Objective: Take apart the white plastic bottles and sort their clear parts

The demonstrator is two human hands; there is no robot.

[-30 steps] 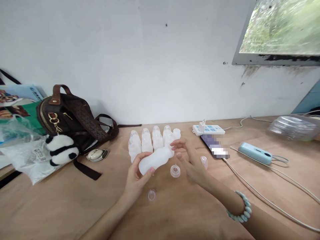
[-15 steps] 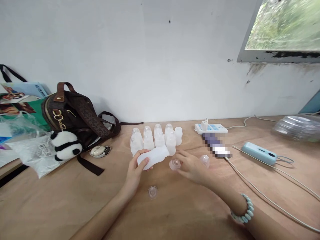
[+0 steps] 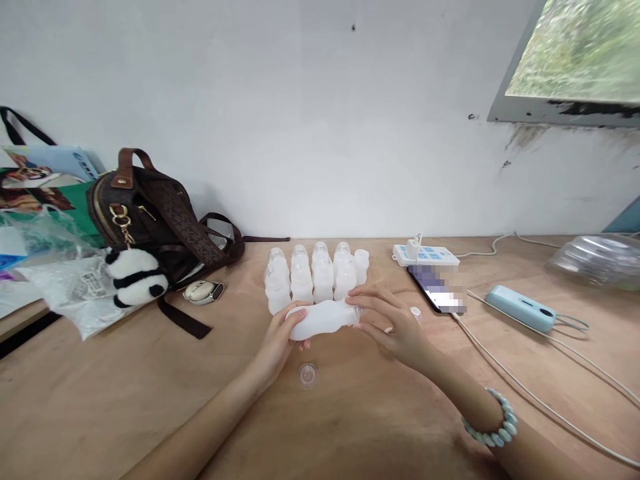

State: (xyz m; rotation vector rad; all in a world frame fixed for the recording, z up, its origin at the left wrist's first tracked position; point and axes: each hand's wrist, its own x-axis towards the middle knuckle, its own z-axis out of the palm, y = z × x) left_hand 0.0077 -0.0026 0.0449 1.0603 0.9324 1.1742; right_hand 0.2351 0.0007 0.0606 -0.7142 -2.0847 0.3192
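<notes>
My left hand (image 3: 274, 339) is closed around the lower end of a white translucent plastic bottle (image 3: 320, 318), which lies nearly level with its mouth to the right. At that mouth, my right hand (image 3: 400, 330) grips a clear cap (image 3: 358, 315) with thumb and fingers; whether it is seated is hard to see. Just behind stand several similar bottles (image 3: 323, 275) in rows, most topped with clear domed caps. One bottle (image 3: 361, 267) at their right end looks uncapped. A loose clear cap (image 3: 307, 376) rests on the table in front. Another small cap (image 3: 415, 312) is partly hidden behind my right hand.
On the left are a brown backpack (image 3: 165, 220) with a panda plush (image 3: 136, 279), a plastic bag (image 3: 65, 280) and a watch (image 3: 203, 291). To the right lie a power strip (image 3: 433, 255), a phone (image 3: 433, 290), a blue device (image 3: 520, 308), cables and clear plastic containers (image 3: 597, 260).
My right hand has lifted the clear cap from beside the bottle and brought it against the mouth. The bottle in my left hand has shifted slightly right and turned more level.
</notes>
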